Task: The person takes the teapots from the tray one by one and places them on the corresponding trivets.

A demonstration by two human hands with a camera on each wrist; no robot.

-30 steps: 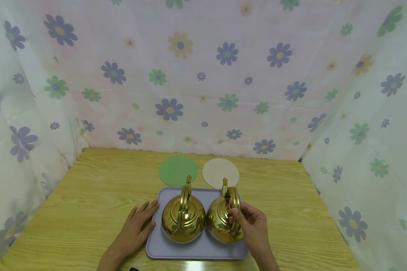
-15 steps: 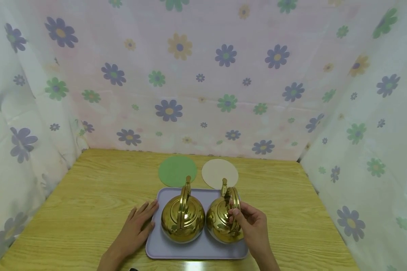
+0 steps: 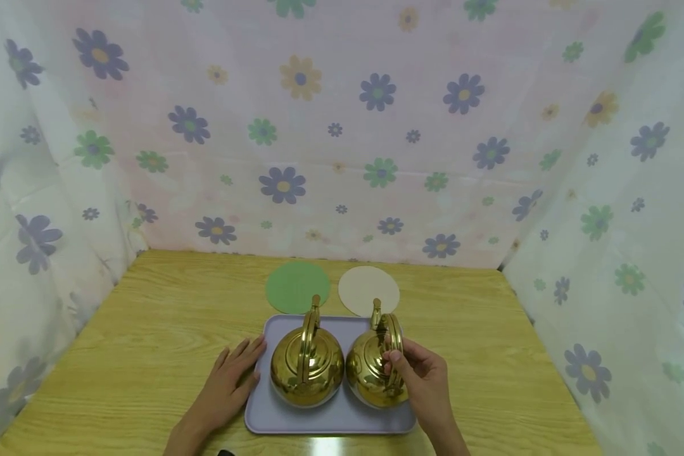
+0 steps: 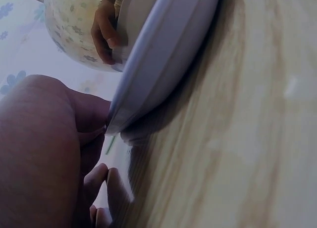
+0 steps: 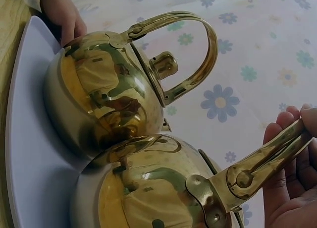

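The right hand (image 3: 424,373) pinches the handle (image 3: 395,345) of the right kettle (image 3: 373,373), which stands on the tray (image 3: 330,421) touching the left kettle (image 3: 306,366). The left hand (image 3: 230,383) rests flat, fingers spread, against the tray's left edge.

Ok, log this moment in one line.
right hand: grips right brass kettle's handle | left hand: flat against lavender plastic tray | kettles: on tray

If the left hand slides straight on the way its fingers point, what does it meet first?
Probably the left kettle. The left hand lies flat at the tray's left edge, fingers pointing toward that kettle, though the gap is unclear.
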